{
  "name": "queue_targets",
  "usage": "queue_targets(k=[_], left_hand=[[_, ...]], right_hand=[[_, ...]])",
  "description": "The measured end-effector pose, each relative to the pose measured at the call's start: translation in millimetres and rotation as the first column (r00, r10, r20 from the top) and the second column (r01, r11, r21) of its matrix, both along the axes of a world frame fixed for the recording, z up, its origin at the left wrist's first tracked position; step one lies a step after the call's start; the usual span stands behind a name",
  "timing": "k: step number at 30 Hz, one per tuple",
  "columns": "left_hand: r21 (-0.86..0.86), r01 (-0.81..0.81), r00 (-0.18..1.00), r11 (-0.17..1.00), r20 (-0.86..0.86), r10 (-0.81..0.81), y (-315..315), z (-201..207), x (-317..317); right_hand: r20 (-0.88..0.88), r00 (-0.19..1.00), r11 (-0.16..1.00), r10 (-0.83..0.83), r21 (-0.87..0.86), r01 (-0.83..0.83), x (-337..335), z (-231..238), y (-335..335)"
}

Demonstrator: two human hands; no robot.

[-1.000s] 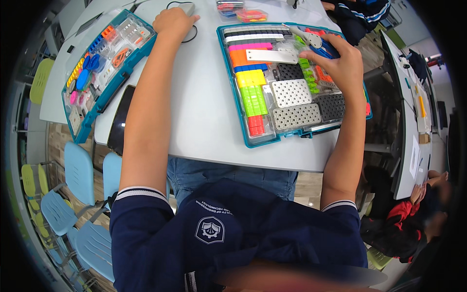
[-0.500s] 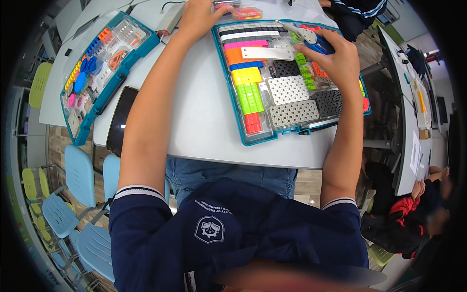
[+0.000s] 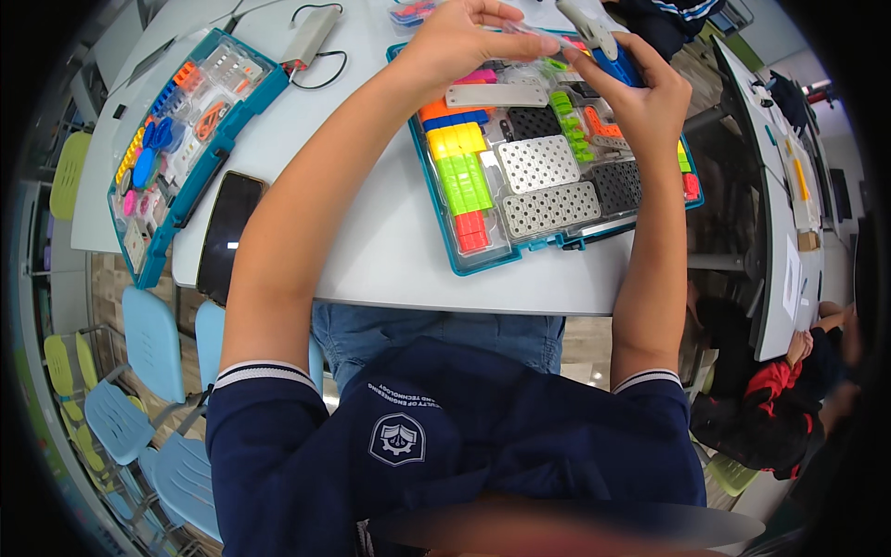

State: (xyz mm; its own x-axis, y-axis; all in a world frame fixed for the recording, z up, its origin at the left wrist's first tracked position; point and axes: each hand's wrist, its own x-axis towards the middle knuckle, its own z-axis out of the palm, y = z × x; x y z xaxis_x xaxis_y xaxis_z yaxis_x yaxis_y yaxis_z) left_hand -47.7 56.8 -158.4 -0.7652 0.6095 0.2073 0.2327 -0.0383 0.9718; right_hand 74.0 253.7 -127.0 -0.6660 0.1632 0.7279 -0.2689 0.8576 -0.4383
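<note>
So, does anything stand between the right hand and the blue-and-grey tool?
Nothing visible does: the right hand has its fingers around the blue-and-grey tool. The left hand is close by on the left, but not between them.

White lettering and a crest on our shirt, nearer our body than both hands.

On the chest of our navy-blue fabric short-sleeved shirt (image 3: pixel 557 455), between and below our left hand (image 3: pixel 455 42) and right hand (image 3: pixel 648 88), we see two short lines of small white printed lettering (image 3: pixel 405 394), upside down in our view. Just beneath them sits a white-outlined shield-shaped crest (image 3: pixel 398 438) with a gear-like emblem. Well right of our right hand, a white rectangular paper sheet (image 3: pixel 792 278) bears faint marks too small to read.
</note>
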Motion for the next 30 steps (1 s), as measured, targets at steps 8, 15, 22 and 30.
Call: queue_targets(k=[8,15,22,30], left_hand=[[0.087,0.208,0.932,0.974,0.286,-0.224,6,11,22],[0.198,0.209,0.898,0.958,0.349,-0.268,11,8,23],[0.067,0.146,0.954,0.987,0.256,-0.158,11,10,35],[0.134,0.267,0.930,0.954,0.224,-0.292,15,7,43]], right_hand=[[0.007,0.989,0.989,0.145,-0.008,-0.145,-2,-2,8],[0.005,0.987,0.986,0.161,0.047,-0.161,3,4,8],[-0.012,0.986,0.980,0.169,-0.106,-0.169,-1,-3,12],[0.030,0.981,0.976,0.190,-0.114,-0.186,-3,-3,32]])
